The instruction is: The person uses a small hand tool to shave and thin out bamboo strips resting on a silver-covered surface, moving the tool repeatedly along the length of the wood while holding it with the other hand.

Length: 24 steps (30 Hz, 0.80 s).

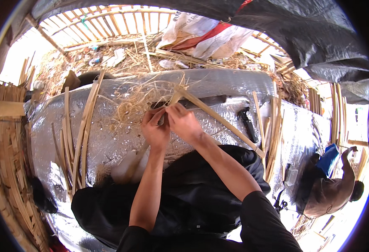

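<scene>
Bamboo strip [175, 98]: pale end poking up from the fingertips, just above the centre of the frame. It meets the top of a longer slat [222, 119]; whether that's all one bent piece can't be told.
Right hand [184, 122]: thumb and fingers pressed together, with the pale end apparently pinched between them.
Left hand [156, 128]: fingers curled, right up against the other hand. What's gripped, if anything, can't be made out.
Shavings [136, 101]: curly mess left upper left of the hands, over the silver sheet [109, 143].
Splinters: bare fingertips could easily get stabbed if a raw edge is slid through that pinch. A split could be started too, if the thin end gets bent too sharply.
Dark blade-like tool [212, 101]: crossed by the slat, just beyond the fingers. Knuckles could get nicked if it's knocked.
Slat's lower end: right of centre, near the right knee [249, 157]; cloth could be snagged by a careless swing.
</scene>
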Tool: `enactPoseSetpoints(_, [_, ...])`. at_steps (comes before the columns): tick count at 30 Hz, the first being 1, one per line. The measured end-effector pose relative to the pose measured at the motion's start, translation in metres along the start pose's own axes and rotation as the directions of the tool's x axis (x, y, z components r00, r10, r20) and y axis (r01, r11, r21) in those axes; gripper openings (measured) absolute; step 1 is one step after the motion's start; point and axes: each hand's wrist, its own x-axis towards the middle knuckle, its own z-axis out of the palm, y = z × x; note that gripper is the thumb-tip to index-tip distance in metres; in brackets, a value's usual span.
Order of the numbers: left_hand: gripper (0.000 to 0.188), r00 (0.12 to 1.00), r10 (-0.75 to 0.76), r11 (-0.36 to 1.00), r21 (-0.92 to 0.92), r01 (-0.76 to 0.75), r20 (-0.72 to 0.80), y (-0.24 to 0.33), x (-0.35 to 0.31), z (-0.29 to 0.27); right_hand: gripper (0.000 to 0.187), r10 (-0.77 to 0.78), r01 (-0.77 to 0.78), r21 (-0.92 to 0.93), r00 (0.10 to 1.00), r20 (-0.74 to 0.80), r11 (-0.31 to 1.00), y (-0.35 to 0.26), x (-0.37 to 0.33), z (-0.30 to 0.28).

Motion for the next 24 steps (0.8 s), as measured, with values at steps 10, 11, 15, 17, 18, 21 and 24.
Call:
enactPoseSetpoints(10, [0.019, 0.999, 0.042, 0.993, 0.106, -0.043, 0.006, 0.0, -0.003, 0.004, 0.029, 0.107, -0.11, 0.011, 0.982, 0.154, 0.994, -0.009, 0.004, -0.011])
enactPoseSetpoints(11, [0.018, 0.999, 0.053, 0.993, 0.103, -0.053, 0.002, 0.0, -0.002, 0.003, 0.03, 0.111, -0.114, 0.016, 0.985, 0.133, 0.993, -0.01, 0.004, -0.01])
enactPoseSetpoints(15, [0.018, 0.995, 0.095, 0.981, 0.17, -0.095, 0.008, 0.001, -0.002, 0.003, 0.028, 0.104, -0.106, 0.027, 0.992, 0.068, 0.994, -0.009, 0.004, -0.006])
enactPoseSetpoints(17, [0.016, 0.992, 0.122, 0.973, 0.196, -0.12, -0.002, 0.002, 0.0, 0.004, 0.025, 0.105, -0.105, 0.053, 0.994, 0.019, 0.993, -0.009, 0.005, -0.011])
enactPoseSetpoints(18, [0.014, 0.992, 0.124, 0.973, 0.2, -0.119, -0.014, 0.003, 0.0, 0.004, 0.023, 0.113, -0.111, 0.08, 0.993, -0.02, 0.991, -0.011, 0.007, -0.016])
enactPoseSetpoints(21, [0.011, 0.992, 0.125, 0.972, 0.204, -0.116, -0.03, 0.008, 0.0, 0.005, 0.019, 0.156, -0.154, 0.024, 0.978, -0.139, 0.988, -0.003, 0.006, -0.051])
enactPoseSetpoints(24, [0.01, 0.992, 0.126, 0.966, 0.228, -0.119, -0.015, 0.002, -0.002, -0.001, 0.017, 0.372, -0.379, -0.001, 0.909, -0.186, 0.925, 0.04, -0.022, -0.108])
